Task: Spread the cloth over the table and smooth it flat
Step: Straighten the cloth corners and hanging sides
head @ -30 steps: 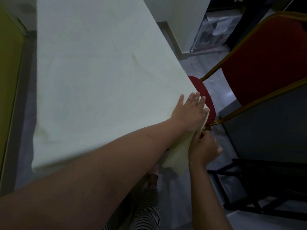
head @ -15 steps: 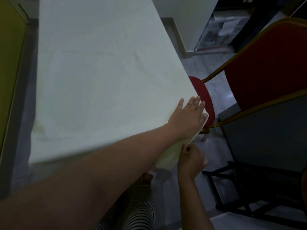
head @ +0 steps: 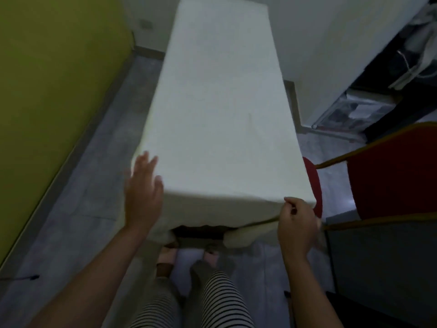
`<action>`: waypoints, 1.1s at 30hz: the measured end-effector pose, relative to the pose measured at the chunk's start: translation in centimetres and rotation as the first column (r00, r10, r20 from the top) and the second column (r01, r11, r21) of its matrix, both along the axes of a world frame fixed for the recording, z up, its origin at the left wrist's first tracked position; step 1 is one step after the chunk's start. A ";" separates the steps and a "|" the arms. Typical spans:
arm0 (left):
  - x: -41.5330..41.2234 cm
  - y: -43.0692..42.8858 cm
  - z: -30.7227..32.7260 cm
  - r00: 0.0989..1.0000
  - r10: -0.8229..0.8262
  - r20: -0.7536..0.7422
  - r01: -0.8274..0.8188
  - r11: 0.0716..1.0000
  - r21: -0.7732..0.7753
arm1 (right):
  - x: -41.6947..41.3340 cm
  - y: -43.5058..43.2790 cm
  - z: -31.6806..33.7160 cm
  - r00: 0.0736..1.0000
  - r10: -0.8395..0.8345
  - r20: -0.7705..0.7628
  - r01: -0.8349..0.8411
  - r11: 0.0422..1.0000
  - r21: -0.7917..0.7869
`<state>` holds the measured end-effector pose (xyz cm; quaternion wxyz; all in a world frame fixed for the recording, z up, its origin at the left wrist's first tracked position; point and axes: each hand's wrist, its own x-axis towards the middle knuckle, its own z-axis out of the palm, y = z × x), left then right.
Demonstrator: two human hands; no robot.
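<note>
A pale cream cloth (head: 220, 110) covers the whole long narrow table and hangs over its near end, so the tabletop itself is hidden. My left hand (head: 143, 192) is flat with fingers apart at the near left corner, against the cloth's hanging side. My right hand (head: 296, 221) sits at the near right corner, fingers curled and pinching the hanging cloth edge there. A few faint creases show on the right part of the top.
A red chair (head: 390, 181) with a gold frame stands close on the right, its round seat edge (head: 315, 185) touching the table's side. A yellow-green wall (head: 47, 91) runs along the left. My striped trouser legs (head: 201, 301) and feet stand at the table's near end.
The view has swung to face the table's near end. My left hand left the right corner and now lies at the left corner. My right hand still holds cloth at the right corner.
</note>
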<state>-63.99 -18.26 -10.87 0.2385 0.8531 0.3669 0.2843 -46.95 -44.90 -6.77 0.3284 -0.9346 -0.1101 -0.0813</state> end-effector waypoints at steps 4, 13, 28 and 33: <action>-6.1 -0.6 -2.6 0.933 0.358 -0.043 -0.357 0.897 -0.261 | 0.4 3.1 0.9 0.955 0.288 0.075 -0.288 0.958 -0.007; -4.2 -2.0 -3.3 0.838 0.546 -0.016 -0.501 0.757 -0.418 | -0.3 5.9 -2.5 0.771 0.608 -0.189 -0.629 0.681 -0.375; -8.1 -0.1 -4.1 0.859 0.421 -0.293 -0.493 0.835 -0.244 | -3.2 11.6 -3.7 0.736 0.656 -0.168 -0.669 0.665 -0.332; -8.8 -1.4 -4.1 0.835 0.429 -0.345 -0.476 0.877 -0.060 | -3.6 13.0 -3.5 0.707 0.693 -0.143 -0.697 0.648 -0.308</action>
